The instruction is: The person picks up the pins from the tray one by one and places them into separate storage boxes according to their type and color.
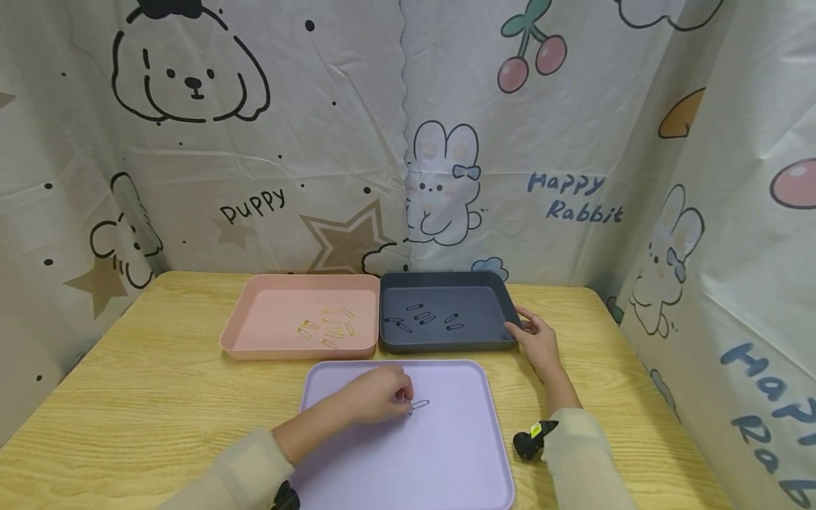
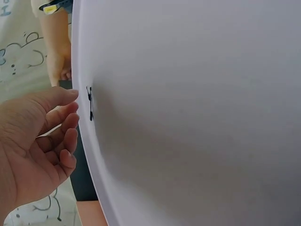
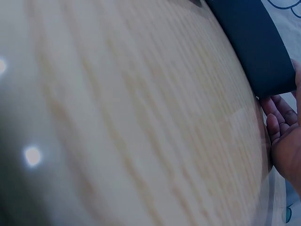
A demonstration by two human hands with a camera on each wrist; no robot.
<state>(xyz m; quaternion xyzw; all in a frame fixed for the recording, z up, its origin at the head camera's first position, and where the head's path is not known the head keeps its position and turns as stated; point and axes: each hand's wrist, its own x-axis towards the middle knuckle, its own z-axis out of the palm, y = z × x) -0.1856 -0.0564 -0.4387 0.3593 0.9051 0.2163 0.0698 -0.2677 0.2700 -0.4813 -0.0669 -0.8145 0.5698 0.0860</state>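
On the light purple tray [image 1: 446,453], a dark safety pin [image 1: 419,404] lies beside my left hand [image 1: 376,394]. In the left wrist view the thumb and index fingertips are close to the pin [image 2: 91,103] with a small gap to it, and the other fingers are loosely bent. My right hand [image 1: 540,343] grips the right side of the dark grey tray [image 1: 446,285], thumb at the rim and fingers along the outer wall. Several black safety pins [image 1: 423,319] lie in that tray. A pink tray [image 1: 268,319] beside it holds several gold safety pins [image 1: 331,331].
All three trays stand on a wooden table [image 1: 159,397], pink and dark grey side by side behind the purple one. A printed curtain [image 1: 357,106] hangs behind the table and along its sides. Wrist cameras [image 1: 530,440] sit at both sleeves.
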